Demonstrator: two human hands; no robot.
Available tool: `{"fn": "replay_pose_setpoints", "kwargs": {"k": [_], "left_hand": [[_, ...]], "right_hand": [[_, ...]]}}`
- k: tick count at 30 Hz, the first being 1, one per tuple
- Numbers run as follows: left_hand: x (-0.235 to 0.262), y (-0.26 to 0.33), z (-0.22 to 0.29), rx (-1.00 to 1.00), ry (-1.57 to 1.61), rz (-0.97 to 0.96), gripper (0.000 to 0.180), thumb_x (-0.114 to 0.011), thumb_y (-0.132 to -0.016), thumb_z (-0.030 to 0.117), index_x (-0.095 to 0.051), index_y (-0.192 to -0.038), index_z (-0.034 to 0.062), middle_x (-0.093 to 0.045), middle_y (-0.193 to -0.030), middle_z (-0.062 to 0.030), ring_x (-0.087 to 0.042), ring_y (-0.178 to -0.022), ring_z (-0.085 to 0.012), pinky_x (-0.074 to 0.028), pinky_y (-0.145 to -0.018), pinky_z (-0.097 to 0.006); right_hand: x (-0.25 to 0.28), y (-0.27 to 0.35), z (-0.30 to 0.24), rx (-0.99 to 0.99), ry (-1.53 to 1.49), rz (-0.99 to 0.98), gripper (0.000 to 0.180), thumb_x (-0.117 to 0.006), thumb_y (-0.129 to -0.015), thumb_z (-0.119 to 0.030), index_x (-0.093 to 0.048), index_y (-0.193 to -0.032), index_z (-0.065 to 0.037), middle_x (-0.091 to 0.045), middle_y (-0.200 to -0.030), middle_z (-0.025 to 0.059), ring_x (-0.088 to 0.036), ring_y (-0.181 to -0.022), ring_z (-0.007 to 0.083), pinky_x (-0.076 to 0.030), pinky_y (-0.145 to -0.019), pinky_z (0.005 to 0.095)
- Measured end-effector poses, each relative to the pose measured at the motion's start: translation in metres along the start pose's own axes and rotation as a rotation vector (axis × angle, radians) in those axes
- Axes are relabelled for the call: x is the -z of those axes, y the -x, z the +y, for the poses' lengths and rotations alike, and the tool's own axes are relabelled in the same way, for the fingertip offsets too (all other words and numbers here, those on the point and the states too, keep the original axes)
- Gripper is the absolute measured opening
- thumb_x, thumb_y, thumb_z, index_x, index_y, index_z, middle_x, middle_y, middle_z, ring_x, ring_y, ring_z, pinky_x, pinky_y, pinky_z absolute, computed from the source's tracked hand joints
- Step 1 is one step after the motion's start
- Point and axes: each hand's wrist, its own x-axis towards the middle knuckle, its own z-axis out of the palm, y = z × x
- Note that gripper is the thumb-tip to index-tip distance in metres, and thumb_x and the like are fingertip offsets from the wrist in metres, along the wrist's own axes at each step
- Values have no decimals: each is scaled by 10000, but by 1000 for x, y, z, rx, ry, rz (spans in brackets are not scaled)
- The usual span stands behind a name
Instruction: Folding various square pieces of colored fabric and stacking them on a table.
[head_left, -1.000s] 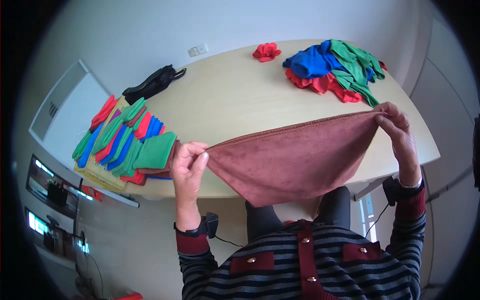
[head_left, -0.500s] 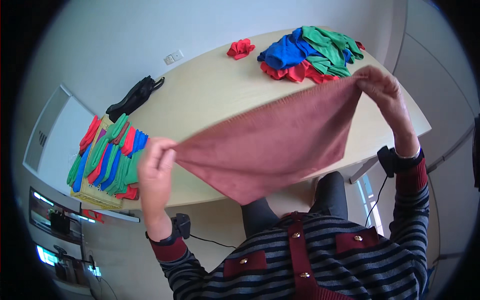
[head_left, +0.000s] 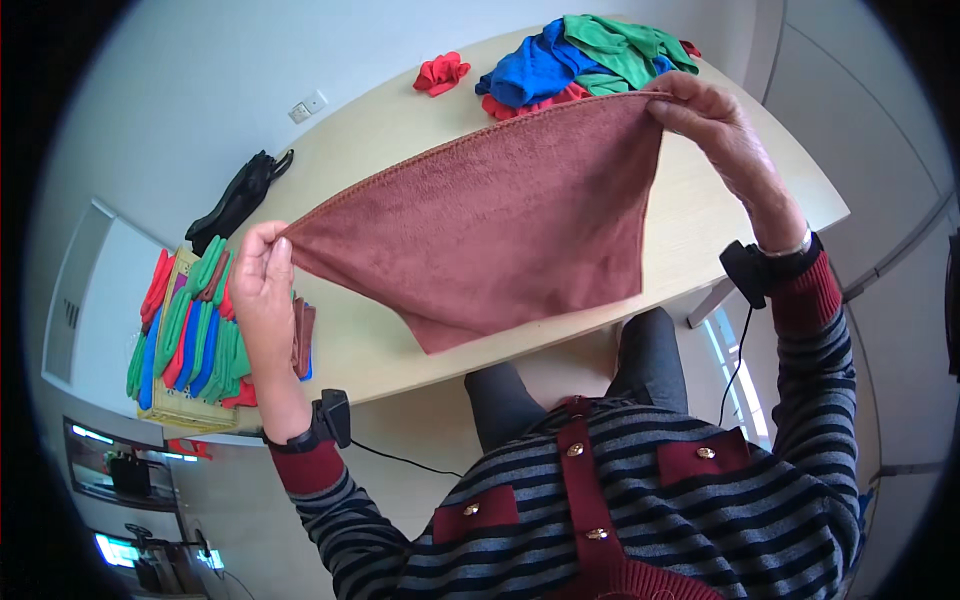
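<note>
A reddish-brown cloth (head_left: 490, 220) hangs stretched between my two hands, its stitched upper edge slanting up to the right. My left hand (head_left: 264, 275) pinches one upper corner between thumb and fingers. At the opposite corner my right hand (head_left: 705, 115) grips the cloth, higher and farther off. The lower part of the cloth drapes above the table's near side. Beside my left forearm, folded cloths (head_left: 205, 340) in green, blue, red and brown stand packed in rows, partly hidden by my left hand.
On the pale table (head_left: 390, 370), a heap of loose green, blue and red cloths (head_left: 585, 65) lies at the far side. One crumpled red cloth (head_left: 441, 74) lies left of it. A black bag (head_left: 238, 200) rests by the wall. A yellow patterned box (head_left: 185, 408) holds folded cloths.
Both hands have moved up and to the left in the picture, with the cloth between them. It is now spread tauter along its upper edge. The view has shifted slightly.
</note>
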Motion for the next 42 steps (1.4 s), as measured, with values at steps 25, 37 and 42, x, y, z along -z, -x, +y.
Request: {"fn": "replay_pose_setpoints", "kwargs": {"k": [25, 37, 42], "left_hand": [[-56, 102, -156, -175, -526, -196, 87, -590, -905, 11, -633, -973, 42, -593, -1038, -123, -620, -984, -310, -503, -838, -396], [-43, 175, -143, -2, -472, -286, 116, -618, -860, -48, -636, -954, 17, -580, -1024, -104, -602, -850, -256, -493, -745, -335], [-33, 163, -130, 62, -460, -441, 103, -638, -854, -30, -635, -948, 12, -584, -1005, -101, -608, -851, -250, -494, -758, -332]], "right_hand": [[-73, 95, 123, 135, 469, -211, 141, -702, -844, -16, -677, -978, -52, -678, -958, 91, -646, -935, 294, -533, -827, 376], [-85, 156, 96, 59, 500, -418, 131, -685, -830, -77, -693, -960, -70, -686, -962, 79, -643, -932, 280, -529, -846, 390], [-76, 143, 82, -2, 363, -623, 155, -662, -847, -103, -699, -995, -75, -682, -952, 94, -640, -929, 294, -520, -868, 397]]}}
